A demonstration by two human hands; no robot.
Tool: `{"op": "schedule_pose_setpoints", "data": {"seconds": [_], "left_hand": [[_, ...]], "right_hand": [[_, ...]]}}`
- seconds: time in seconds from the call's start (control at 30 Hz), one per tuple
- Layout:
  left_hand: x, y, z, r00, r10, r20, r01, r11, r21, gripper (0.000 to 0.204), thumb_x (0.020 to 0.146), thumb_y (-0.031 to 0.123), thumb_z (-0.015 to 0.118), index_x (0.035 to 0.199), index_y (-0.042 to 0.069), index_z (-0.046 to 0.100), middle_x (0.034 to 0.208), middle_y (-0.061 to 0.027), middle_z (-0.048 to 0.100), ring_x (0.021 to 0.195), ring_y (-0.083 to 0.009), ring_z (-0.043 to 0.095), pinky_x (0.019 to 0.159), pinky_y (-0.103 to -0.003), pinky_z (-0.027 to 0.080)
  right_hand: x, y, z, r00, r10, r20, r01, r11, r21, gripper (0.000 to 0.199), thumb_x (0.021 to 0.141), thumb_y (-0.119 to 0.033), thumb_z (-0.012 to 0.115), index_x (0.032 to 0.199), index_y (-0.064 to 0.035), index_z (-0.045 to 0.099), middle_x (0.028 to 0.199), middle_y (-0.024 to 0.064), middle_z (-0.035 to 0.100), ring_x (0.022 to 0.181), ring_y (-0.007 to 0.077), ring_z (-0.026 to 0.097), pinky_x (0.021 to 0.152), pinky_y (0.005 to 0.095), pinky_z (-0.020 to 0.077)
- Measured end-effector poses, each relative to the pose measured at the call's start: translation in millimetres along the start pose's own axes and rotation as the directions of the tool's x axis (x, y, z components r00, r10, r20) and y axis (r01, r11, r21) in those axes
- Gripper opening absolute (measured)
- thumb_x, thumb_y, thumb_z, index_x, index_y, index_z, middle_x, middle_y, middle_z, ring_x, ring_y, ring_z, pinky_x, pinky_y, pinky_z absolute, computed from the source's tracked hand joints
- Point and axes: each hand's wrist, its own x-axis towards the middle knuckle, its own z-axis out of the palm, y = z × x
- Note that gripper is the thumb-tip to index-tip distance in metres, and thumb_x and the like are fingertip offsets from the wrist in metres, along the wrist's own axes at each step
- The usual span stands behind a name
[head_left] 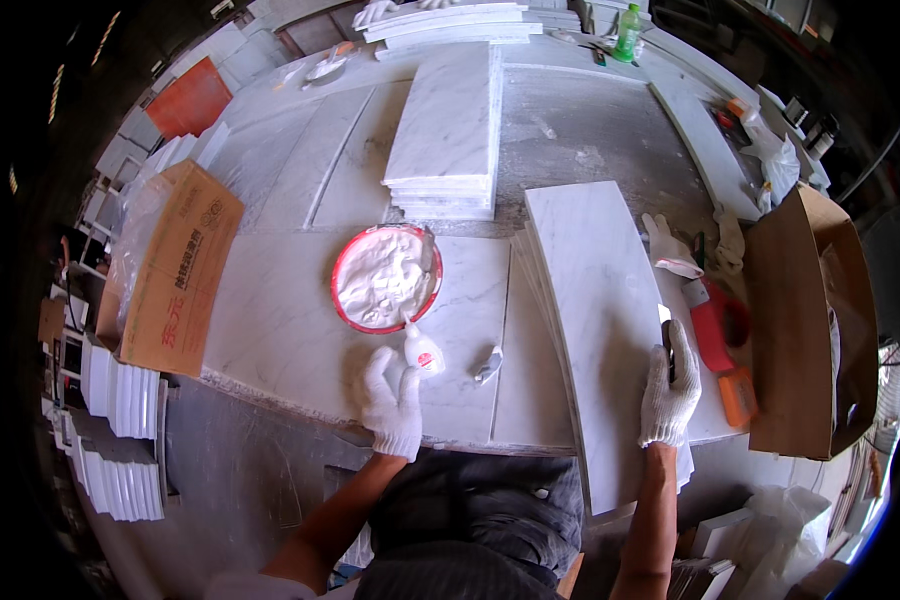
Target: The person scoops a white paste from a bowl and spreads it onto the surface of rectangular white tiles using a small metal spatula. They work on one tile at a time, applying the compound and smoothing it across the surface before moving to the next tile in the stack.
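My left hand [393, 408], in a white knit glove, is open at the table's front edge, its fingers apart. Just ahead of it is a small white squeeze bottle [425, 352] with a red mark, by a red-rimmed tub [337, 290] full of white paste. My gloved right hand [672, 392] is closed around a dark-handled tool [670, 340], apparently a scraper, whose pale end shows above the fingers. That hand lies along the right edge of a long, grey-veined white slab [592, 270], topmost of a fanned stack overhanging the table. A small grey-white piece [488, 366] lies between bottle and stack.
Cardboard boxes stand left [185, 275] and right [805, 330]. Beyond the tub is another slab stack [445, 130]. Loose gloves [672, 247], a red tool [712, 325] and an orange block [737, 397] lie right. Another person's gloved hands [375, 12] rest at the far slabs.
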Motion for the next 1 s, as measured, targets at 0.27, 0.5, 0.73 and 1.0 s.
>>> {"op": "schedule_pose_setpoints", "data": {"seconds": [0.27, 0.5, 0.73, 1.0], "left_hand": [[36.2, 105.3, -5.3, 0.809, 0.572, 0.134, -0.525, 0.807, -0.271, 0.045, 0.08, 0.012, 0.077, 0.121, 0.006, 0.058, 0.119, -0.0102, 0.062, 0.112, -0.0303, 0.059, 0.106, -0.05, 0.039], [78.0, 170.5, 101.9, 0.562, 0.742, 0.364, -0.652, 0.669, -0.357, 0.056, 0.081, 0.035, 0.077, 0.127, 0.009, 0.056, 0.132, -0.0115, 0.056, 0.127, -0.0328, 0.049, 0.111, -0.048, 0.036], [109.7, 188.6, 158.2, 0.314, 0.708, 0.632, -0.741, 0.599, -0.303, 0.084, 0.08, 0.056, 0.071, 0.144, 0.008, 0.044, 0.152, -0.0163, 0.038, 0.143, -0.0358, 0.032, 0.12, -0.048, 0.022], [137.3, 204.2, 213.7, 0.312, 0.743, 0.592, -0.673, 0.613, -0.414, 0.067, 0.089, 0.05, 0.063, 0.14, 0.009, 0.05, 0.146, -0.0136, 0.048, 0.141, -0.0304, 0.037, 0.12, -0.045, 0.022]], "right_hand": [[1.5, 0.4, -1.0, 0.999, 0.012, -0.05, -0.01, 0.999, 0.036, 0.037, 0.094, -0.004, 0.058, 0.131, 0.0014, 0.06, 0.115, 0.0166, 0.068, 0.099, 0.0244, 0.067, 0.089, 0.0325, 0.0506], [-29.3, -4.8, -23.3, 0.926, 0.376, 0.041, -0.359, 0.842, 0.403, 0.044, 0.098, -0.001, 0.052, 0.141, 0.0039, 0.05, 0.107, 0.0087, 0.065, 0.068, 0.0089, 0.051, 0.063, 0.0234, 0.0462], [-65.9, -2.2, -44.7, 0.958, 0.283, 0.047, -0.287, 0.946, 0.152, 0.054, 0.089, 0.007, 0.054, 0.142, 0.0038, 0.048, 0.107, 0.0163, 0.066, 0.081, 0.018, 0.062, 0.078, 0.0311, 0.0517], [-63.3, -5.4, -48.0, 0.989, 0.137, 0.051, -0.14, 0.987, 0.077, 0.041, 0.086, 0.005, 0.061, 0.127, 0.0028, 0.059, 0.098, 0.0175, 0.067, 0.085, 0.028, 0.065, 0.079, 0.037, 0.0515]]}}
